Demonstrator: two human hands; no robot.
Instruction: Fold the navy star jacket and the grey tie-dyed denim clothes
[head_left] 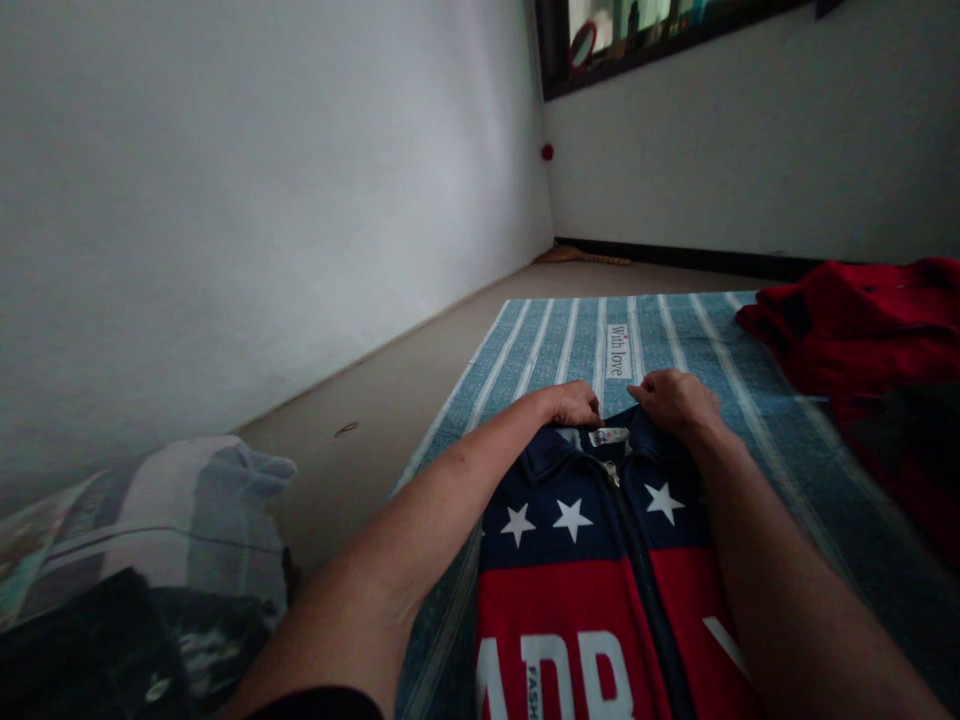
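Observation:
A red and navy zip jacket (555, 590) with white stars and large white letters lies front side up on a blue-green striped mat (517, 345). Its zipper runs down the middle, with the pull near the collar. My left hand (576, 403) is closed on the left side of the collar, fingers curled over the fabric. On the collar's right side, my right hand (679, 398) pinches the navy edge. A small white label shows inside the neck between my hands. The lower part of the jacket runs out of view, and my right forearm covers some of its right side.
Red clothing (870, 320) lies on the mat's right side, with dark cloth below it. Folded grey and white fabric (217, 520) and a dark garment (90, 650) are at the lower left. White walls meet behind the mat; a broom (574, 255) lies in the corner.

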